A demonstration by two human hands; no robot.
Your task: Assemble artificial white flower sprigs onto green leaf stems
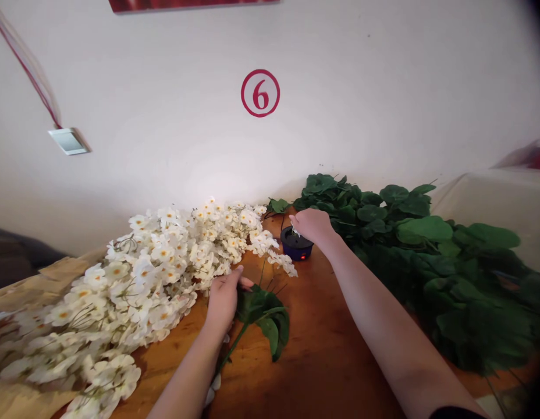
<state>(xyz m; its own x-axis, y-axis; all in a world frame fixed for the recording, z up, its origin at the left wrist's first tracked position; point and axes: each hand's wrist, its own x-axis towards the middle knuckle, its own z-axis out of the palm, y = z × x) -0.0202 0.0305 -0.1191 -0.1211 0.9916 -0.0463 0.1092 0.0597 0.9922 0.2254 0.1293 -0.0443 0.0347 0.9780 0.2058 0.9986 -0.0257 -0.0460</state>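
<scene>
My left hand (224,295) is closed around an artificial plant stem with green leaves (265,317), low over the wooden table. The stem runs down toward me beneath the leaves. My right hand (312,226) is bent over a small dark round pot (297,247) with a lit red light on its front. Its fingers are pinched together at the pot's opening. A tiny pale bit shows at the fingertips, too small to name. White artificial flowers (165,273) with yellow centres are heaped beside my left hand, and a few sprays reach close to the pot.
A big pile of green artificial leaves (427,256) covers the right side of the wooden table (322,326). Brown paper (38,285) lies under the flowers at left. Behind stands a white wall with a red circled number 6 (260,93) and a switch plate (69,141).
</scene>
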